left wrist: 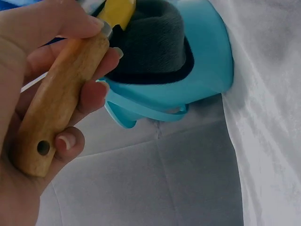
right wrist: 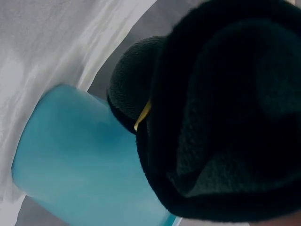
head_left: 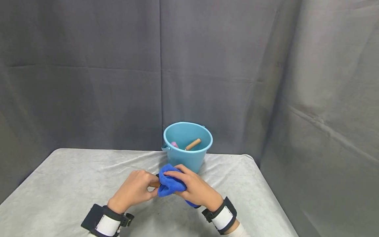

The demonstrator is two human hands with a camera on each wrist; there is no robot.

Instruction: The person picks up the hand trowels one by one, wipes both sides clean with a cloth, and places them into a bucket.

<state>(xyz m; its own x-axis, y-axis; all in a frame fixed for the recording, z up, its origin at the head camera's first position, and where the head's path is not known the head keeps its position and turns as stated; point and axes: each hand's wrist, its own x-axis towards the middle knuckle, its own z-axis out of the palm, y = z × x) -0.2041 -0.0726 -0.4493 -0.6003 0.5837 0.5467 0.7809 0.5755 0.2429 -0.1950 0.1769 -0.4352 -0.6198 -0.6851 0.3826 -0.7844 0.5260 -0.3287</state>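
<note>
My left hand grips the wooden handle of a hand tool, its thumb near the metal collar. The handle has a hole at its butt end. Beyond the collar shows a yellow part; the rest of the tool's head is hidden, so its exact kind cannot be told. A cloth, blue on one face and dark grey on the other, is wrapped around the head. My right hand holds this cloth with curled fingers. In the right wrist view the cloth's dark folds cover most of the picture.
A light blue bucket stands just beyond the hands near the table's back edge. Inside it lean a wooden handle and a pink item. A pale cloth covers the table. Grey curtains hang behind and at the sides.
</note>
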